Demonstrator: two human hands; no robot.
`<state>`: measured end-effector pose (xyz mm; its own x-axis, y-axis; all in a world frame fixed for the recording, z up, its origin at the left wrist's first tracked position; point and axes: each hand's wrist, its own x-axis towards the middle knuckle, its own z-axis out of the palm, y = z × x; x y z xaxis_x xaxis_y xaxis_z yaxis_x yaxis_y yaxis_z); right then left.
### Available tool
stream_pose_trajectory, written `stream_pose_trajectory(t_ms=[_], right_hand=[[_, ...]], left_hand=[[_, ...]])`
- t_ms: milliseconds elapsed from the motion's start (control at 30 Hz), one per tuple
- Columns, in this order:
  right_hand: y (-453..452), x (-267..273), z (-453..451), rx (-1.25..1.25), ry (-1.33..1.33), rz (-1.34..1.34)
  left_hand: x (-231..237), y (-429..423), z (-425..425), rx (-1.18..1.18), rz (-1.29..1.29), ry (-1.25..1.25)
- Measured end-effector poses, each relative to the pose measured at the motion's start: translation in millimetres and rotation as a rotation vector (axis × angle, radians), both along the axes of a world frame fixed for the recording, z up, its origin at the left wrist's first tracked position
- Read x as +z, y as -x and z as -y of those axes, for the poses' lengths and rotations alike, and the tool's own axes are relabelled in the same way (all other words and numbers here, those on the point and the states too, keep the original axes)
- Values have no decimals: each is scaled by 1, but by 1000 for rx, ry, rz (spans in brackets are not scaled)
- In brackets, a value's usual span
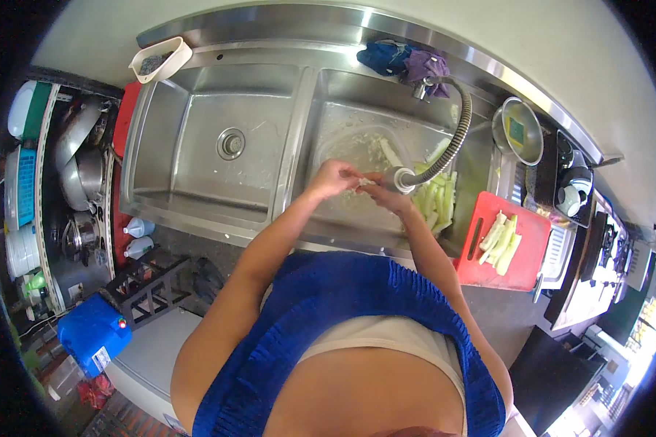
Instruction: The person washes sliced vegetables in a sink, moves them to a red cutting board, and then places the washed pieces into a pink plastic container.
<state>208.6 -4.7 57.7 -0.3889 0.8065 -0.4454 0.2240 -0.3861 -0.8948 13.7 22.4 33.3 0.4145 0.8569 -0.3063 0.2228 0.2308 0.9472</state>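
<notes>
Over the right sink basin, my left hand (333, 178) and my right hand (389, 199) meet with fingertips pinched together. Between them is a small whitish piece (365, 182), too small to identify, perhaps vegetable pith. The spray head (400, 179) of a flexible metal faucet covers part of my right hand. Below my hands a clear round bowl (343, 136) holds water, pale scraps and a strip of vegetable (389, 151). Pale green peeled vegetable strips (440, 199) are heaped in the basin, right of my right hand.
A red cutting board (531, 246) on the right carries several vegetable strips (502, 240). Behind it stands a metal bowl (522, 131) with a sponge. The left basin (224, 185) has a drain. Cloths (404, 61) lie behind the faucet. A white dish (164, 61) holds a scouring pad.
</notes>
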Motion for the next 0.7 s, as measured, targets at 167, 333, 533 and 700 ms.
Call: stream_pose_trajectory(t_ms=[167,333,533,700], right_hand=[[-2,-29,1,-14,42,38],[1,-14,-6,127,80,109],[-3,-65,0,-116,81,12],[-18,-87,-12,-16,-274,51]], left_hand=[[-13,-6,2,39,-46,-17],[-10,-5,1,68,-94,-50],[-15,-9,-5,120,111,211],[-32,-6,-17,-12,-18,189]])
